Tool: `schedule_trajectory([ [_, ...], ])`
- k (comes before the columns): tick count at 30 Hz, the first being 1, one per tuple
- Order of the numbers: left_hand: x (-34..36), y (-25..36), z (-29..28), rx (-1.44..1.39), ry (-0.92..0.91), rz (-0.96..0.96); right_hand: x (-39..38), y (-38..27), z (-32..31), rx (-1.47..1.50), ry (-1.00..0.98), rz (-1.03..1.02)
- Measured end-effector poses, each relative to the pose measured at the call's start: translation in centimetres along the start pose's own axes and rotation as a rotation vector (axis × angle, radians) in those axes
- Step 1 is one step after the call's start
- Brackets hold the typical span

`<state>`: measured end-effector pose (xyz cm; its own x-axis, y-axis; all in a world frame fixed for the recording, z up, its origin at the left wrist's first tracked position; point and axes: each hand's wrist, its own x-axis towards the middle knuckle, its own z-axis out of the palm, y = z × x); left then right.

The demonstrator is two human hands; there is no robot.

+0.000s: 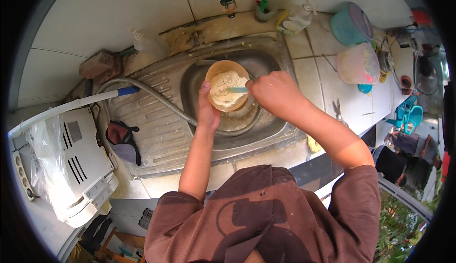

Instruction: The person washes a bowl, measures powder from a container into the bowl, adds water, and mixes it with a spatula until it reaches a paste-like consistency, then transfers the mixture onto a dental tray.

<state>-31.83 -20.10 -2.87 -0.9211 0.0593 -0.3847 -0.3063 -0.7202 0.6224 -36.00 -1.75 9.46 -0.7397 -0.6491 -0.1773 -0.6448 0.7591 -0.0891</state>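
The left hand (pixel 208 107) is clasping a round, light-orange bowl (pixel 227 66) of pale powder (pixel 221 85), seemingly steadying it for the right hand (pixel 274 92), which is gripping a pale-blue utensil (pixel 238 90) dipped inside, above a grey metal sink basin (pixel 267 64).

Scissors (pixel 337 110) lie on pale tiles (pixel 306 75); a teal tub (pixel 346 27) stands farther back.

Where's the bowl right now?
In the head view, just above centre: the bowl is in the left hand, over the sink, beside the right hand.
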Motion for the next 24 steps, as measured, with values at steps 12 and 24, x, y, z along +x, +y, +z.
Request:
schedule_trajectory([
  [12,0.8,1.2,1.2,0.065,0.005,-0.038,1.0,2.3,-2.6,-0.128,0.146,-0.053],
  [24,0.9,0.5,1.2,0.014,0.094,-0.071,1.5,1.9,-1.1,-0.067,-0.018,-0.152],
])
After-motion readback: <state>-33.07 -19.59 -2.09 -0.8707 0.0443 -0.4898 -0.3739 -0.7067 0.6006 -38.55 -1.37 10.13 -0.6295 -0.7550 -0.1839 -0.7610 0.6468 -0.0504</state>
